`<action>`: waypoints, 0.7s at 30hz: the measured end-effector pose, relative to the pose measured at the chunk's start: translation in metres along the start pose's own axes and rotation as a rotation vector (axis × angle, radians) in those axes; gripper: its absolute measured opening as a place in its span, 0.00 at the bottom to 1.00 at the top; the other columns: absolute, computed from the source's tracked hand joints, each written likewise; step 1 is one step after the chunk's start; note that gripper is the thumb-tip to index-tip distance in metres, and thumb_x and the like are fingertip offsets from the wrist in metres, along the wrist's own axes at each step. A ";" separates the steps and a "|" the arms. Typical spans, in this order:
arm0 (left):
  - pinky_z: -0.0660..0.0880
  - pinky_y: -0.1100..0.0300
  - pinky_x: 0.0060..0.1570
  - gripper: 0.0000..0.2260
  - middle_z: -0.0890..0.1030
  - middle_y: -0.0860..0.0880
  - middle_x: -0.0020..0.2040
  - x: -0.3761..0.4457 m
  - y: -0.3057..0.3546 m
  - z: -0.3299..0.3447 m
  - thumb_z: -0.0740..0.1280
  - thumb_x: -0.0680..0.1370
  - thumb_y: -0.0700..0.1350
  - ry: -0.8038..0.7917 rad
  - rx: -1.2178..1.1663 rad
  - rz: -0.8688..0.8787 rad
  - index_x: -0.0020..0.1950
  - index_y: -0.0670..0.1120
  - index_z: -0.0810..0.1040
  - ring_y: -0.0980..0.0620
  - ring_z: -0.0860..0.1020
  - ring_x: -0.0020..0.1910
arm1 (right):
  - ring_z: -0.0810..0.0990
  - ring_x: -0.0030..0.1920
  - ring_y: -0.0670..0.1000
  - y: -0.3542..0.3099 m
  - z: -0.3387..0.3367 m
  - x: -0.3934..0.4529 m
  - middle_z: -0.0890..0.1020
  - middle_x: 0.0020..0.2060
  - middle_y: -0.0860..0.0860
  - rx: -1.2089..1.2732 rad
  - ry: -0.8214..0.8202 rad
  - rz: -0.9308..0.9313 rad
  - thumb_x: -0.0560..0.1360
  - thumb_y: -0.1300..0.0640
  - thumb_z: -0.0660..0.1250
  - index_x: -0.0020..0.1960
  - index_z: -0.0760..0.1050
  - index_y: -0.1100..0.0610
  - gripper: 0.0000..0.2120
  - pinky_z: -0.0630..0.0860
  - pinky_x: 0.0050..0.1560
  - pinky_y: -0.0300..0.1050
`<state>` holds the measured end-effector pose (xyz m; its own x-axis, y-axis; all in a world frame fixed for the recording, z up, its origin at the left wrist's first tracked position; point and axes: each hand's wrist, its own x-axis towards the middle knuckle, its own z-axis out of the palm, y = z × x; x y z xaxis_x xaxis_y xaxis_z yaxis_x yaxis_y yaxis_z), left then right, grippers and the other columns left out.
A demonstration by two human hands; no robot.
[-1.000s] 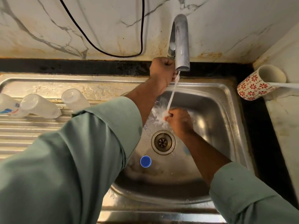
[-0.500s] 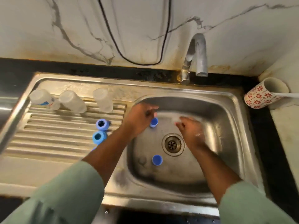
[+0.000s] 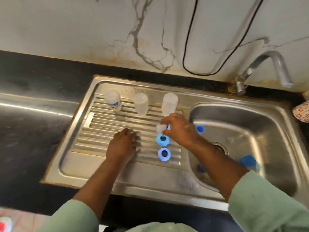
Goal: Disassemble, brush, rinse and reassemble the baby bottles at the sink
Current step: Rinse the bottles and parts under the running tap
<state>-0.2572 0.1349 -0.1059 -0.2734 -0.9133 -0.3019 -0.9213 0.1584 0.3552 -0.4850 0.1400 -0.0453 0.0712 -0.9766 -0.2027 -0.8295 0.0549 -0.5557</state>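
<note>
Three clear bottle bodies stand upside down on the ribbed drainboard [image 3: 103, 131]: one with a print [image 3: 113, 100], a middle one [image 3: 141, 104] and a right one [image 3: 169, 103]. My right hand [image 3: 179, 129] pinches a clear teat [image 3: 160, 128] just above a blue collar ring [image 3: 162, 140]. A second blue ring [image 3: 164, 154] lies nearer me. My left hand [image 3: 122, 145] rests flat on the drainboard, holding nothing. Blue caps lie in the basin: one at the left wall [image 3: 200, 128], one behind my right forearm [image 3: 247, 162], and a partly hidden one [image 3: 201, 168].
The steel sink basin [image 3: 270, 148] lies at the right, with its drain partly hidden by my forearm. The tap [image 3: 275, 67] stands at the back right, not running. A red-patterned cup [image 3: 301, 113] pokes in at the right edge. A black cable [image 3: 187, 47] hangs on the marble wall.
The water stopped and my view swung left. My left hand left the tap and now rests on the drainboard. My right hand carried the rinsed teat from the basin to over the blue rings.
</note>
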 end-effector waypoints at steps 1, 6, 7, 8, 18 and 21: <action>0.78 0.50 0.55 0.20 0.76 0.52 0.62 -0.001 -0.003 0.000 0.71 0.71 0.50 -0.009 -0.004 0.017 0.63 0.55 0.78 0.43 0.78 0.59 | 0.76 0.57 0.52 -0.013 0.010 0.007 0.79 0.55 0.51 -0.036 -0.021 -0.002 0.72 0.58 0.71 0.59 0.79 0.52 0.15 0.71 0.57 0.45; 0.71 0.53 0.61 0.25 0.69 0.51 0.72 -0.009 -0.014 0.002 0.71 0.76 0.53 0.017 0.073 0.105 0.72 0.53 0.71 0.46 0.69 0.68 | 0.75 0.61 0.54 -0.054 0.049 0.035 0.79 0.58 0.51 -0.227 -0.023 0.023 0.75 0.56 0.64 0.58 0.78 0.52 0.13 0.74 0.58 0.50; 0.71 0.53 0.63 0.26 0.69 0.50 0.73 -0.010 -0.016 0.002 0.70 0.76 0.54 0.034 0.088 0.121 0.73 0.53 0.70 0.46 0.69 0.69 | 0.76 0.59 0.55 -0.062 0.053 0.039 0.80 0.56 0.52 -0.258 -0.017 0.027 0.75 0.56 0.63 0.56 0.79 0.54 0.12 0.75 0.55 0.50; 0.70 0.52 0.64 0.26 0.68 0.50 0.74 -0.011 -0.017 0.003 0.69 0.77 0.55 0.043 0.098 0.136 0.74 0.52 0.69 0.47 0.68 0.70 | 0.77 0.57 0.56 -0.066 0.057 0.042 0.80 0.54 0.53 -0.287 -0.011 0.032 0.75 0.56 0.63 0.54 0.79 0.55 0.10 0.76 0.51 0.49; 0.73 0.53 0.62 0.21 0.74 0.48 0.68 -0.011 -0.020 0.006 0.68 0.78 0.53 0.086 0.081 0.160 0.69 0.48 0.75 0.47 0.73 0.65 | 0.75 0.58 0.54 -0.054 0.063 0.027 0.79 0.53 0.51 -0.286 0.032 0.111 0.77 0.43 0.64 0.53 0.77 0.55 0.16 0.71 0.52 0.48; 0.77 0.52 0.53 0.13 0.80 0.46 0.56 -0.017 -0.007 0.009 0.71 0.76 0.47 0.173 0.041 0.186 0.58 0.45 0.82 0.43 0.79 0.55 | 0.78 0.54 0.53 -0.041 0.037 0.004 0.81 0.50 0.51 -0.115 0.159 0.128 0.78 0.49 0.64 0.50 0.80 0.55 0.11 0.73 0.53 0.48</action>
<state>-0.2491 0.1522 -0.1111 -0.3910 -0.9171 -0.0780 -0.8710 0.3413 0.3534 -0.4299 0.1410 -0.0529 -0.1195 -0.9841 -0.1315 -0.8845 0.1657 -0.4361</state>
